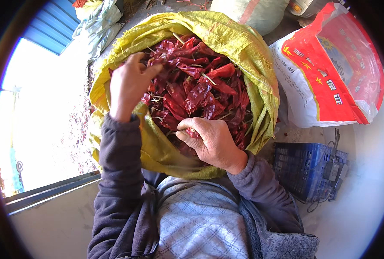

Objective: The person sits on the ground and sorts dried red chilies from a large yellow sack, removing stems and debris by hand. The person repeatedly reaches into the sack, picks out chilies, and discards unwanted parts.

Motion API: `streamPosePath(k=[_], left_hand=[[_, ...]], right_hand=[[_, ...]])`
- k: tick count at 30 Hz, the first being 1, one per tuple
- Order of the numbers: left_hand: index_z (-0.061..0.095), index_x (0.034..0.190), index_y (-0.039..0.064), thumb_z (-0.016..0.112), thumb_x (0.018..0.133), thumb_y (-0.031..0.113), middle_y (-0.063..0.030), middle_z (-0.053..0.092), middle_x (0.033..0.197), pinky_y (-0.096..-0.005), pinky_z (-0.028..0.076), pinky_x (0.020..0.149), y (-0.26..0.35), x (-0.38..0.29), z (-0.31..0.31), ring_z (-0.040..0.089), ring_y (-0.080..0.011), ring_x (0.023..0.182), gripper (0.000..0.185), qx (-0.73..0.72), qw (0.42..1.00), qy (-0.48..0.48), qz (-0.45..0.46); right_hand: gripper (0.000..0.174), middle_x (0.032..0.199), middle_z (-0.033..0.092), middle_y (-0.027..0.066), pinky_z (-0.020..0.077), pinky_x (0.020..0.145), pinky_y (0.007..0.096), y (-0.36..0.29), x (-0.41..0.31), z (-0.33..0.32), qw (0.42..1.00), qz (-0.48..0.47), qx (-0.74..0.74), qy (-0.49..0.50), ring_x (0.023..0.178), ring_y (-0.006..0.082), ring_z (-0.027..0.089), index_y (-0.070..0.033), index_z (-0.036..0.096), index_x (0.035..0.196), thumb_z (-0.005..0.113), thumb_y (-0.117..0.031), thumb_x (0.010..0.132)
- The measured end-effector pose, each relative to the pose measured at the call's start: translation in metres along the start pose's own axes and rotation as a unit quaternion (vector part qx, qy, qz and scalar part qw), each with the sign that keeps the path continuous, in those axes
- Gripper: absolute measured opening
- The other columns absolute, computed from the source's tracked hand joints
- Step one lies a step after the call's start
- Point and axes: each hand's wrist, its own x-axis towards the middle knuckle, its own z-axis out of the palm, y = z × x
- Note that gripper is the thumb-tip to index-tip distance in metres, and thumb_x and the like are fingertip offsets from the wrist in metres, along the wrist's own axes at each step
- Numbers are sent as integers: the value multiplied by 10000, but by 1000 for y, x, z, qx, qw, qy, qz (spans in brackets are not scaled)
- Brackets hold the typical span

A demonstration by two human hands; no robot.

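A yellow woven sack with its rim rolled outward stands in front of me, full of dried red chili peppers with pale stems. My right hand is over the near side of the opening. Between its thumb and curled forefinger it pinches a dried chili, mostly hidden by the fingers. Over the sack's left side is my left hand, slightly blurred, thumb and forefinger spread above the chilies. A bit of red shows at its outer edge; its other fingers are hidden, so whether it holds anything is unclear.
At right stands a red and white printed bag, above a blue plastic crate with a dark device and cable. A pale stuffed sack sits beyond. Left are a whitish bag and a window ledge.
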Motion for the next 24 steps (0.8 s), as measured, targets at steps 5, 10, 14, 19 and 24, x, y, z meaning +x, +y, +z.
streamPosePath(k=[5, 10, 14, 19, 24], left_hand=[[677, 1292, 50, 791, 857, 225, -163, 771, 1082, -364, 555, 912, -5, -12, 12, 750, -271, 996, 483, -105, 993, -18, -47], [681, 1188, -37, 668, 1015, 123, -94, 736, 1046, -277, 571, 794, -24, -35, 9, 706, -156, 895, 237, -445, 889, 49, -92], [616, 1176, 31, 583, 1044, 58, -98, 706, 1055, -322, 611, 803, -25, -55, -1, 707, -178, 902, 139, -696, 708, -22, -122], [581, 1194, 17, 565, 1035, 14, -133, 707, 1092, -360, 599, 895, 4, -90, -3, 719, -232, 970, 160, -748, 656, 30, -98], [699, 1013, 1, 693, 864, -102, -137, 731, 1115, -386, 535, 925, 30, -125, 6, 669, -257, 1063, 181, -356, 909, 33, 213]], right_hand=[[214, 815, 702, 98, 527, 629, 318, -3, -4, -2, 1000, 1, 7, 7, 677, 225, 692, -43, 672, 1062, 744, -227, 978], [195, 784, 703, 66, 510, 596, 276, -4, -1, 4, 992, 88, 85, 6, 649, 122, 673, -26, 682, 1059, 715, -212, 1007], [206, 785, 703, 50, 506, 582, 260, -4, 5, 13, 989, 104, 103, 17, 646, 88, 659, -11, 679, 1077, 684, -211, 1031], [264, 761, 683, 126, 493, 584, 315, -4, 16, 23, 964, 193, 177, 50, 624, 153, 635, 7, 690, 1116, 700, -236, 1014], [289, 837, 651, -7, 452, 557, 236, -2, 25, 29, 926, 174, 317, 109, 644, 48, 532, -17, 668, 1196, 664, -268, 1053]])
